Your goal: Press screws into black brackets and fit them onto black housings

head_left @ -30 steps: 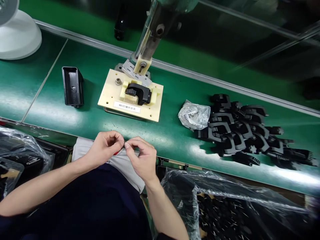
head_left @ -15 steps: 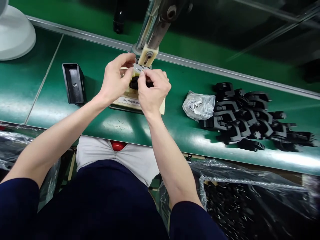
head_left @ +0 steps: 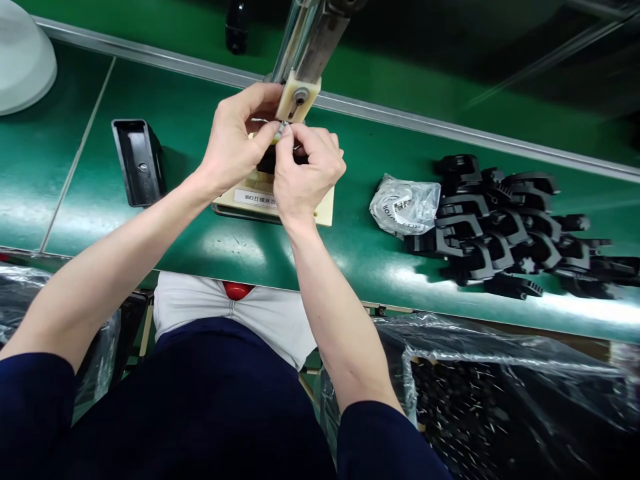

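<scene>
In the head view my left hand (head_left: 235, 137) and my right hand (head_left: 307, 167) meet over a cream fixture (head_left: 324, 208) with a printed label. Thumbs and forefingers of both are pinched on a small light-grey plate (head_left: 281, 129), mostly covered by the fingertips. Below them a black part (head_left: 268, 161) sits in the fixture, partly hidden behind my right hand. Just above the fingertips is the cream block (head_left: 303, 87) at the lower end of a metal press arm (head_left: 323, 47).
On the green bench, an open black plastic box (head_left: 137, 163) stands at left. A clear plastic bag (head_left: 406, 205) and a pile of black and grey moulded parts (head_left: 505, 230) lie at right. Below the bench edge is a plastic-lined bin (head_left: 460, 413) of small dark pieces.
Both hands have moved slightly up, closer to the press block. The grey plate is now more covered by the fingers. The whole view has shifted a little.
</scene>
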The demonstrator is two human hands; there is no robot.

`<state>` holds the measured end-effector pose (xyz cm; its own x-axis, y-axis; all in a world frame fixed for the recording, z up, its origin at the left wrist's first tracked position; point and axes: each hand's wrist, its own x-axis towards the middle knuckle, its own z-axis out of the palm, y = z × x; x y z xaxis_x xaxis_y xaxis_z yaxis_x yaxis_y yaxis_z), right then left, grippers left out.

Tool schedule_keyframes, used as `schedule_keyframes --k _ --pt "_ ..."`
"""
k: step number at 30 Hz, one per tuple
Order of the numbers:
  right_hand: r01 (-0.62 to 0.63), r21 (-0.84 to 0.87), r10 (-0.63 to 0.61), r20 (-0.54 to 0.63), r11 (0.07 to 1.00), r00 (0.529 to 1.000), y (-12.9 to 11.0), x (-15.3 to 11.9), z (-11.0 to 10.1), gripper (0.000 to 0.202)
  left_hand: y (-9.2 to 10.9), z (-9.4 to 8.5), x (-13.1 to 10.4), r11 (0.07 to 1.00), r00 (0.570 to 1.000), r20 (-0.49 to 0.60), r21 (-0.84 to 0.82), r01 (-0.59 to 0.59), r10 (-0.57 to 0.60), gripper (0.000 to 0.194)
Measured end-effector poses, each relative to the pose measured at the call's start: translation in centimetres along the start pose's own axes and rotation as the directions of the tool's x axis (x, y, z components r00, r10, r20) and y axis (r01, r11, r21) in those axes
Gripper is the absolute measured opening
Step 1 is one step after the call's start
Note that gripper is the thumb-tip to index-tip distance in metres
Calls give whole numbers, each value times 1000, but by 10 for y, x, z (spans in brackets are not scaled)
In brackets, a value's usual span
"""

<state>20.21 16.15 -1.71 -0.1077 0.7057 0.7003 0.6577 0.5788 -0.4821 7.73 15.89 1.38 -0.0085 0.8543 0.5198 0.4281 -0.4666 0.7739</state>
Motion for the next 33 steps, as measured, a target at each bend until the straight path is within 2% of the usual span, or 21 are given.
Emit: schedule_keyframes --k 3,9,16,21,25,27,29,31,33 --pt "-53 28 52 23 998 998 -2 1 1 45 0 2 1 1000 1000 -7 -26 9 -9 23" --pt "-109 104 105 36 989 994 2 -1 10 47 6 11 -2 993 990 -83 28 116 -113 23" --pt "-167 149 161 52 975 986 1 1 6 50 18 -7 6 992 996 -6 86 87 -87 7" --pt "-133 116 127 60 984 990 7 3 7 47 20 -15 14 982 998 43 187 37 -46 4" --pt "-55 80 49 75 995 996 5 4 6 45 16 -15 14 975 996 54 218 53 -67 7" --pt "-62 86 57 65 994 996 0 2 -4 41 13 -14 13 976 996 34 205 75 -84 7" --pt "-96 102 91 53 990 994 -5 -1 -23 35 9 -12 12 980 995 16 176 95 -99 7" --pt "-99 104 98 16 990 995 -6 3 -49 29 8 -11 11 982 995 -4 158 102 -103 9" --pt "-50 88 56 -69 995 996 2 21 -80 25 14 -11 10 978 994 -29 178 107 -104 8"
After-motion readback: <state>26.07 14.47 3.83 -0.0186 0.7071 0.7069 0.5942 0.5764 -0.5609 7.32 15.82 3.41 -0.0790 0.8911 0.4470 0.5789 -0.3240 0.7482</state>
